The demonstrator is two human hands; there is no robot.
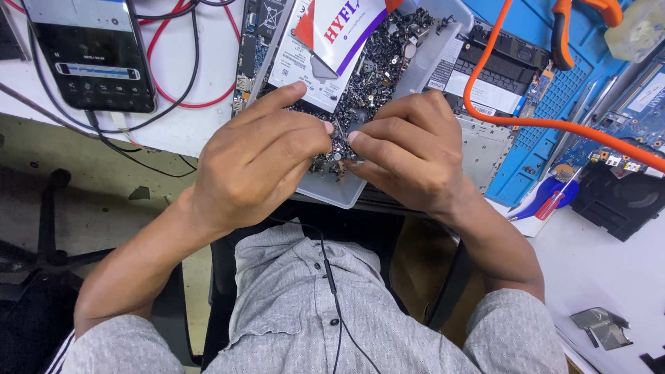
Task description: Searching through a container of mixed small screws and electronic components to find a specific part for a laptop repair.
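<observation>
My left hand [256, 163] and my right hand [409, 149] meet fingertip to fingertip over the near end of a clear plastic tray [332, 194] full of several small dark screws [377, 62]. Their fingers are pinched together around something tiny that is too small to make out. A white plastic packet [325, 48] with red and purple print lies on the screws at the tray's far end. The tray sits over an opened laptop [485, 90].
A black phone [93, 52] with red and black cables lies far left on the white table. An orange cable [526, 121] crosses a blue mat [547, 104]. A circuit board [623, 131], a red-handled screwdriver [544, 208], a metal bracket [599, 325], and an earphone wire [332, 291] over my grey shirt.
</observation>
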